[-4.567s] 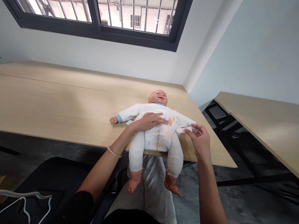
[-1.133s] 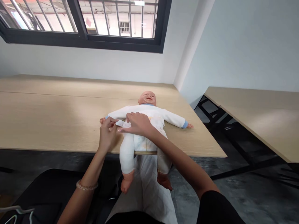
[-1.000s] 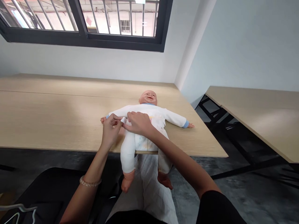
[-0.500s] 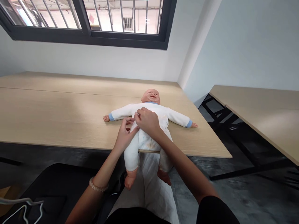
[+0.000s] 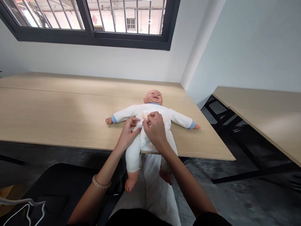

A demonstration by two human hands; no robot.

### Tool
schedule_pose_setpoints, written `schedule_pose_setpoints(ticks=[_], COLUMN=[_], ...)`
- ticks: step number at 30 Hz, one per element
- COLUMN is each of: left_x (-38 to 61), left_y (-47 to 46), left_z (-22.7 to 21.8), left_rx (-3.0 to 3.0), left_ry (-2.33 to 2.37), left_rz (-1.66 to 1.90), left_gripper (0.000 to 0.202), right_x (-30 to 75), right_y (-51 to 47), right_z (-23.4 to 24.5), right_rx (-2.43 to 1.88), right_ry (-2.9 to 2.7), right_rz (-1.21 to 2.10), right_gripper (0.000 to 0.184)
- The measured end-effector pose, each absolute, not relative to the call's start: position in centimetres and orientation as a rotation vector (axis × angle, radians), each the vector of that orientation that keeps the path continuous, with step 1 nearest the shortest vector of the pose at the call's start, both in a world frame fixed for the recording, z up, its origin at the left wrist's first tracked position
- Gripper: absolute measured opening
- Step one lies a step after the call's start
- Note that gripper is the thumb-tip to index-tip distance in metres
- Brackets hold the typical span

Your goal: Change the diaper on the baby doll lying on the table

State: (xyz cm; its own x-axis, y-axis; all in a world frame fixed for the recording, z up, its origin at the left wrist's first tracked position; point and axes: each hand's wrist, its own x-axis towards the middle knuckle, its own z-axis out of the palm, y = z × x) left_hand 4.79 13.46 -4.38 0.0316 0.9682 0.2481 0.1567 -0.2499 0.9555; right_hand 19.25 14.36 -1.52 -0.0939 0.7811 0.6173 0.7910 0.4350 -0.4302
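Note:
A baby doll [image 5: 154,108] lies on its back at the table's front edge, arms spread, legs hanging over. Its clothes are white with blue cuffs and collar. A white diaper [image 5: 146,145] with pale coloured prints is around its waist, over the clothes. My left hand [image 5: 130,131] is curled at the diaper's side on the image left, thumb and fingers closed on its edge. My right hand [image 5: 155,127] is closed in a pinch over the diaper's front waist, on what looks like its fastening tab. The fingertips partly hide the tab.
The doll rests on a light wooden table [image 5: 58,116] below a barred window [image 5: 127,18]. Another table [image 5: 263,110] stands to the right across a gap. A black chair [image 5: 54,188] and white cables [image 5: 28,202] are at lower left.
My right hand has moved right, from the diaper's side toward the middle of its front. More of the printed waist shows now. My left hand stays at the side.

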Motion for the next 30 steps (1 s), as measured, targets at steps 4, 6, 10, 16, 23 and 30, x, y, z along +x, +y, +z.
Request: schedule_pose_setpoints(ticks=[4, 6, 10, 16, 23, 30], left_x=[4.5, 4.4, 4.4, 4.7, 5.8, 8.0], left_y=[13.6, 13.6, 13.4, 12.9, 12.2, 10.8], left_z=[-4.7, -4.7, -4.3, -4.0, -2.2, 0.0], left_rx=[1.572, 1.613, 1.664, 1.793, 2.162, 2.324], left_ry=[1.205, 1.218, 1.246, 1.327, 1.425, 1.519], left_rz=[1.269, 1.252, 1.227, 1.173, 1.117, 0.925], left_gripper=[0.027, 0.029, 0.031, 0.036, 0.038, 0.031], right_x=[19.9, 20.1, 20.4, 21.0, 21.1, 22.1], right_y=[14.7, 14.8, 14.8, 14.7, 14.8, 14.6], right_z=[-2.1, -2.2, -2.2, -2.4, -2.6, -3.0], right_rx=[-1.415, -1.431, -1.431, -1.324, -1.203, -1.008], right_ry=[-1.846, -1.852, -1.808, -1.682, -1.668, -1.484], right_rz=[-0.138, -0.127, -0.04, 0.097, 0.158, 0.508], right_gripper=[0.021, 0.021, 0.014, 0.016, 0.024, 0.038])
